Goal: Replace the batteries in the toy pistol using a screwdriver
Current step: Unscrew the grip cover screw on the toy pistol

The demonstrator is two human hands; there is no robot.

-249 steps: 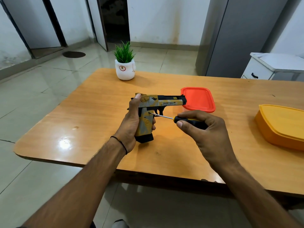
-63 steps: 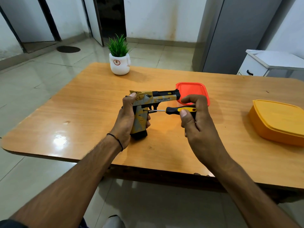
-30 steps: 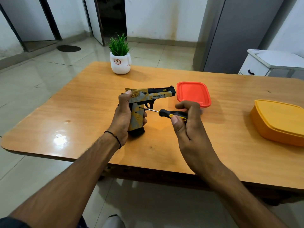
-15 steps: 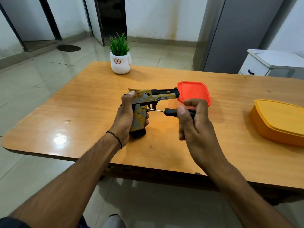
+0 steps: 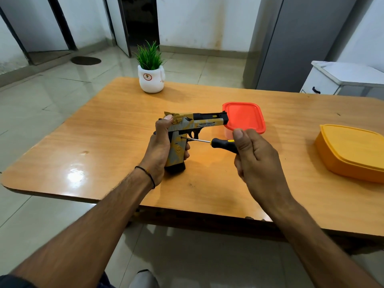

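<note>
Holding the toy pistol [image 5: 188, 129] upright over the worktop [image 5: 116, 129], the left hand [image 5: 161, 148] is wrapped tight around the back of the grip, thumb up near the hammer, barrel pointing right toward the red-lidded container [image 5: 244, 116]. Head view only. The right hand [image 5: 255, 154], just right of the pistol, is closed on the black handle of the screwdriver [image 5: 216, 142], thumb raised on top; the shaft runs left and the tip sits on a small dark spot on the side of the grip, likely the screw of the battery cover. Whether the tip is seated in the slot is too small to tell.

Risks, as a judgement: the tip may cam out if pushed at a slant, scratching the plastic or jabbing the left fingers curled right beside the pistol grip. A loosened screw is tiny and could drop to the worktop below the pistol, or roll off the near edge to the floor. Orange box [image 5: 353, 150] sits well right of the pistol, potted plant [image 5: 150, 69] far behind it; both out of the way.
</note>
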